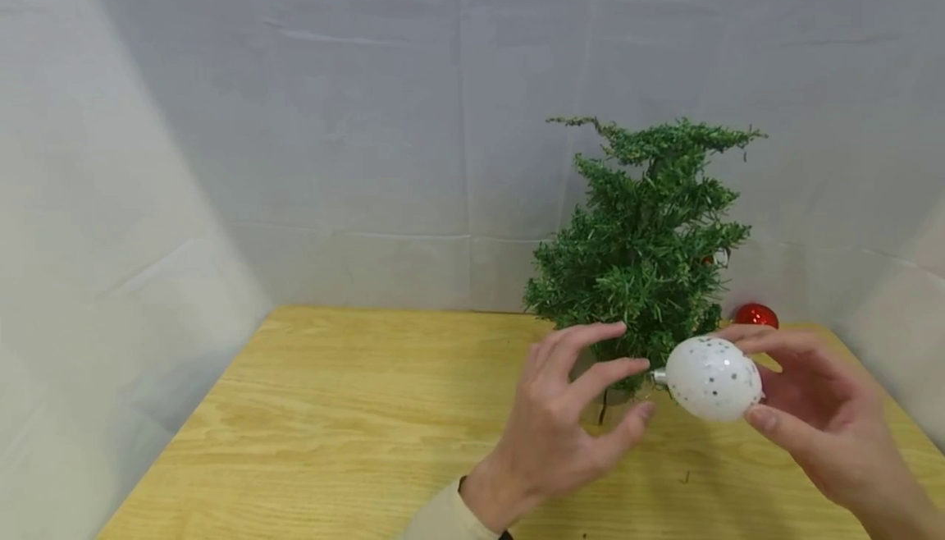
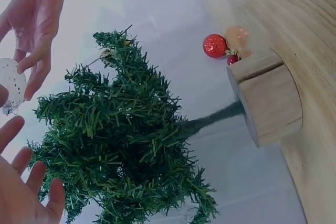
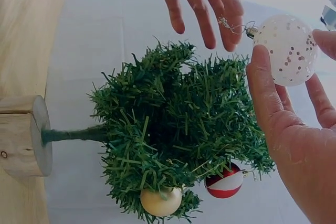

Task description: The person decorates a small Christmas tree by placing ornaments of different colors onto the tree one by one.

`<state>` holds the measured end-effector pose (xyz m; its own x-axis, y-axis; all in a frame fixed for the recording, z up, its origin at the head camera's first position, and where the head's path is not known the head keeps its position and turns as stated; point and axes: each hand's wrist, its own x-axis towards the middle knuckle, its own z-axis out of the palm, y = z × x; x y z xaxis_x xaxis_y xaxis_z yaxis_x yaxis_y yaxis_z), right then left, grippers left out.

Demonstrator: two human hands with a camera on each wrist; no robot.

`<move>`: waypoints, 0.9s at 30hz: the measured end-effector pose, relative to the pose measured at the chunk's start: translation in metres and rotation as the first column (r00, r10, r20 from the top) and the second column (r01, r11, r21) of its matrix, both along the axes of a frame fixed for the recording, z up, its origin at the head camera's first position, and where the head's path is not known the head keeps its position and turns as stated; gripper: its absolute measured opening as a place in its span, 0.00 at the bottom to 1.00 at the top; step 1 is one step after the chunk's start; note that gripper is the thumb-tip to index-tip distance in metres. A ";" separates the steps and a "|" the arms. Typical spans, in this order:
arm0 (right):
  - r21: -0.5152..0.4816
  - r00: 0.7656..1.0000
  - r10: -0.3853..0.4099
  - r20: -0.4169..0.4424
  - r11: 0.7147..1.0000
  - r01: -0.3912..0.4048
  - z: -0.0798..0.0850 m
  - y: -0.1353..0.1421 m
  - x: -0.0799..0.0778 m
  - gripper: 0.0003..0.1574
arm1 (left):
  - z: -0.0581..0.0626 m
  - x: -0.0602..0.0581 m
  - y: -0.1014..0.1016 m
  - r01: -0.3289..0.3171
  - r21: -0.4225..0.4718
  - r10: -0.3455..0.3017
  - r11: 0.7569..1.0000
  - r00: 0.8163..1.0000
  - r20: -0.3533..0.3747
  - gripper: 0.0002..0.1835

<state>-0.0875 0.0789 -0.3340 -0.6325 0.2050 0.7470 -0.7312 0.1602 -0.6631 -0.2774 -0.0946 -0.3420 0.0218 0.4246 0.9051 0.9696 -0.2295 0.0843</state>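
A white bauble [image 1: 712,379] with silver dots is held by my right hand [image 1: 827,409], thumb and fingers round its right side. Its silver cap [image 1: 659,377] faces left, and a thin wire hook [image 3: 237,27] trails from the cap in the right wrist view. My left hand [image 1: 568,409] is beside the cap with fingers spread and holds nothing. Behind both hands stands a small artificial Christmas tree [image 1: 635,253]. A gold bauble [image 3: 160,201] and a red-and-white bauble [image 3: 224,181] hang on its branches in the right wrist view.
The tree stands on a round wooden base [image 2: 270,98] on the wooden table [image 1: 332,425]. At the table's back right lie a glittery red bauble [image 2: 214,45], an orange one [image 2: 237,37] and a small red one [image 2: 232,60]. Pale cloth [image 1: 369,113] hangs behind.
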 end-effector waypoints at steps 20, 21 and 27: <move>0.083 0.962 -0.140 0.234 0.989 0.123 -0.002 0.006 0.009 0.36 | -0.002 -0.007 -0.004 0.051 -0.017 -0.049 0.999 0.995 0.090 0.04; 0.072 0.971 -0.113 0.211 0.992 0.100 -0.002 0.005 0.009 0.37 | -0.002 -0.007 -0.005 0.056 -0.020 -0.054 0.998 0.994 0.092 0.04; 0.084 0.986 -0.039 0.161 0.996 0.026 -0.003 0.006 0.008 0.41 | -0.002 -0.009 -0.008 0.100 -0.025 -0.095 0.995 0.986 0.140 0.03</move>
